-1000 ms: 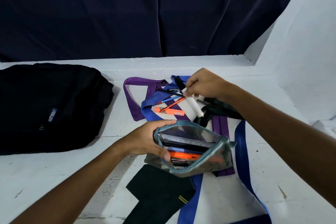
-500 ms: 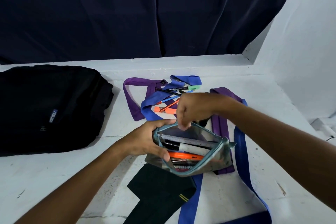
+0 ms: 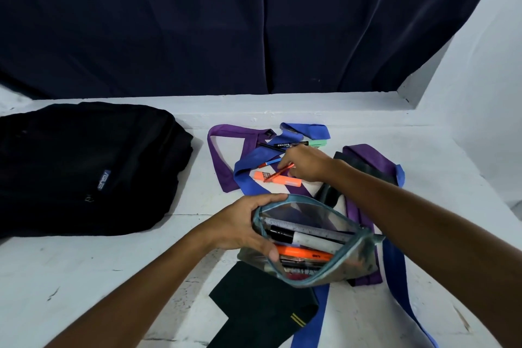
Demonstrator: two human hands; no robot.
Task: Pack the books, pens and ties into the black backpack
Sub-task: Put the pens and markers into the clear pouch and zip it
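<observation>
Pinching a slim orange pen (image 3: 278,173), right hand (image 3: 306,162) fingers curled.

You are showing two bare forearms in the head view, with no sleeve reaching as far down as either wrist. Your left hand (image 3: 240,227) is wearing no ring, watch or band that can be seen, and your right hand (image 3: 306,162) is showing none either. Your fingernails are looking short and plain where they are showing on the left thumb.

Single head-worn view — wide-angle, facing forward and down (close over table (image 3: 84,263))
</observation>
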